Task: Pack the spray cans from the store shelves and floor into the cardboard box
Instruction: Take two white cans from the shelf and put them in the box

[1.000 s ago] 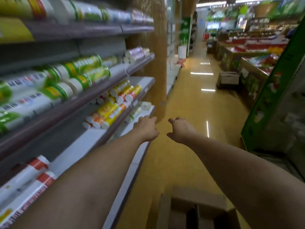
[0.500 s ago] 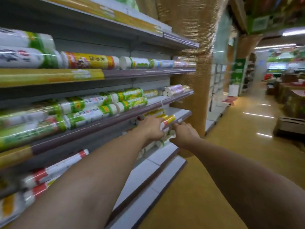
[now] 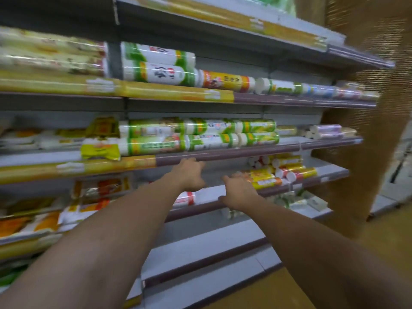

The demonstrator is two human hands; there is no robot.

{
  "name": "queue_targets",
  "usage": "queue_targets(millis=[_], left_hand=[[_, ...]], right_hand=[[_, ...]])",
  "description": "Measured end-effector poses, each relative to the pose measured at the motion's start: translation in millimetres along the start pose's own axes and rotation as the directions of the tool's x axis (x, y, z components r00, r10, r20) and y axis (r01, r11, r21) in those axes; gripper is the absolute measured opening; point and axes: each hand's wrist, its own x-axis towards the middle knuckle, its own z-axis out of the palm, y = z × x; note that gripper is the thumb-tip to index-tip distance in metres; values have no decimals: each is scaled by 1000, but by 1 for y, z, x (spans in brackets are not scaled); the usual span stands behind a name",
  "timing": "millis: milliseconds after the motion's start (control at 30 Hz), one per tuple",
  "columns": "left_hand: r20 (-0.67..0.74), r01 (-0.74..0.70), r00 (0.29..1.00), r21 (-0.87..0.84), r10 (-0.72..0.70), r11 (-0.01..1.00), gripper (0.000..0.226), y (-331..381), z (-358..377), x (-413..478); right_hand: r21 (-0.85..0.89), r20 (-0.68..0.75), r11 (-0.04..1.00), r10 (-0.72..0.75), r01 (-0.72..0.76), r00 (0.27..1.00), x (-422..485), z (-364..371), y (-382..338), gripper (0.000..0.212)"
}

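1. Spray cans [image 3: 287,171]: head view only. A yellow-and-red stack lies on its side at the right end of a shelf [image 3: 327,169], white caps pointing left and out.
2. Left hand [image 3: 190,175]: arm stretched out, back of the hand up, just under the purple rail [image 3: 223,155] of the shelf above. Fingers loosely bent, nothing visible in them. It is left of the stack and not touching it.
3. Right hand [image 3: 239,192]: fingertips at the cap end of the nearest yellow can [image 3: 263,181]. Motion blur, so I can't tell whether it grips the can or only touches it.
4. A red-and-white can [image 3: 186,198] lies on the same shelf, below the left hand.
5. Green-and-white cans [image 3: 200,134] lie in two rows on the shelf above. More green-and-white cans [image 3: 156,68] lie one level higher.
6. A woven pillar [image 3: 367,130] stands at the right end of the shelving, with yellow floor [image 3: 390,253] at its base.
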Motion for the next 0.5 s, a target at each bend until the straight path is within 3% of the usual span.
queue_targets(millis=[267, 500], left_hand=[[-23, 224, 974, 17, -224, 974, 62, -124, -14, -80], [7, 462, 887, 9, -462, 887, 70, -244, -15, -171]], right_hand=[[26, 28, 974, -224, 223, 974, 26, 15, -130, 55], [28, 89, 901, -433, 433, 897, 15, 55, -259, 61]])
